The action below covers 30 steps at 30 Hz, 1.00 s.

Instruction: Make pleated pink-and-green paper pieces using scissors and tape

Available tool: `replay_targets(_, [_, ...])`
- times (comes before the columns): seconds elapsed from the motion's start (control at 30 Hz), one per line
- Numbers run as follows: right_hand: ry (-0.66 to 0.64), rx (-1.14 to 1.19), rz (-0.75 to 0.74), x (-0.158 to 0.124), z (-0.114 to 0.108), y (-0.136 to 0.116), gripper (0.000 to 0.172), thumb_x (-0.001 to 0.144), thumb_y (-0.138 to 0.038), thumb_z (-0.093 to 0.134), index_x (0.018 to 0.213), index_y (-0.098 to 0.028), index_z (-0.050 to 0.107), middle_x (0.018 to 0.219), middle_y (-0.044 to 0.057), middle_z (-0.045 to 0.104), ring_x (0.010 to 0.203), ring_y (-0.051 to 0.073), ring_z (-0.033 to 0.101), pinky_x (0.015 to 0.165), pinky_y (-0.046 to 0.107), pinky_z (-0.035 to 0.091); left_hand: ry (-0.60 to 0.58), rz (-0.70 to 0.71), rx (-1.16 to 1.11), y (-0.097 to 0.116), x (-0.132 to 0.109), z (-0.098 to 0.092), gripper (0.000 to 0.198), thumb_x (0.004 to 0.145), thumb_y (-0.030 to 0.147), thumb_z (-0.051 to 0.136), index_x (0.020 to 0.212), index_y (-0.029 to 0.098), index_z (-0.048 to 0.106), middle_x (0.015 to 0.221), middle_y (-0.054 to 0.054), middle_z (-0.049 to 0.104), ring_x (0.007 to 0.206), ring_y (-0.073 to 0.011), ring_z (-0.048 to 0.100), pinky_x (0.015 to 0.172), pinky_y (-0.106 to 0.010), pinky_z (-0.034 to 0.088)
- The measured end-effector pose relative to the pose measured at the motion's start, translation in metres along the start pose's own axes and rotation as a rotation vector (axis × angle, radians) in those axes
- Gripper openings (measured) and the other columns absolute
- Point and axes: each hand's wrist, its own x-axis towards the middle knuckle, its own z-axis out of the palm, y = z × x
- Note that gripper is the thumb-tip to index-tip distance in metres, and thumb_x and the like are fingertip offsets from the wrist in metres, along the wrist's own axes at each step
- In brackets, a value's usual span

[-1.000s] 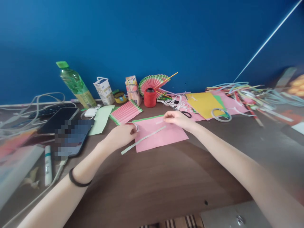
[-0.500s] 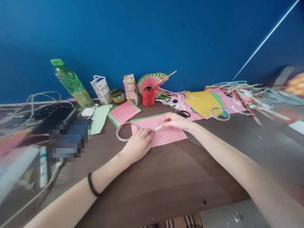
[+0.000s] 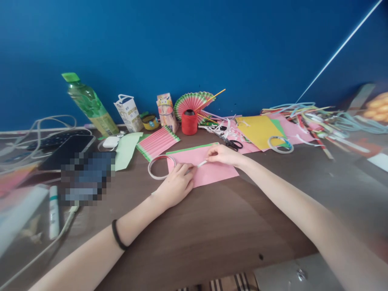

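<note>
A pink sheet of paper (image 3: 216,171) with a green edge lies on the table in front of me. My right hand (image 3: 220,155) pinches a narrow white strip of tape (image 3: 202,163) just above the sheet. The strip runs to the fingertips of my left hand (image 3: 178,182), whose closed fingers rest on the sheet's left part and hold the strip's other end. A short white end shows beside my left wrist. The roll of tape (image 3: 150,171) lies flat just behind my left hand, touching the sheet's left side.
Behind the sheet are a pleated pink paper (image 3: 159,143), a red thread spool (image 3: 189,123), a paper fan (image 3: 188,103) and black scissors (image 3: 233,144). A yellow sheet (image 3: 254,131) and another tape roll (image 3: 280,151) lie right. A bottle (image 3: 91,105), phone and cables occupy the left.
Both hands keep nearly the same places. The strip between them looks thinner, turned a little. The view has shifted slightly.
</note>
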Motion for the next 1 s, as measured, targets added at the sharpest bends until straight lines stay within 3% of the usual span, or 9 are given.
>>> replay_targets(0.43, [0.011, -0.071, -0.032, 0.0016, 0.0006, 0.0026, 0.013, 0.068, -0.027, 0.06, 0.066, -0.015, 0.065, 0.076, 0.003, 0.062, 0.079, 0.018, 0.054, 0.074, 0.029, 0.038, -0.005, -0.02, -0.006, -0.0002, 0.0005, 0.0003, 0.037, 0.086, 0.02, 0.036, 0.119, 0.012, 0.051, 0.114, -0.013, 0.052, 0.104, -0.0242, 0.046, 0.092, -0.043, 0.04])
replay_targets(1.0, [0.019, -0.123, -0.03, 0.0041, 0.0016, 0.0047, 0.013, 0.067, -0.027, 0.06, 0.066, -0.016, 0.067, 0.071, 0.003, 0.063, 0.072, 0.017, 0.055, 0.066, 0.027, 0.039, -0.002, -0.018, -0.023, -0.0013, 0.0005, 0.0026, 0.038, 0.085, 0.02, 0.036, 0.119, 0.012, 0.05, 0.115, -0.013, 0.052, 0.106, -0.0248, 0.045, 0.094, -0.043, 0.039])
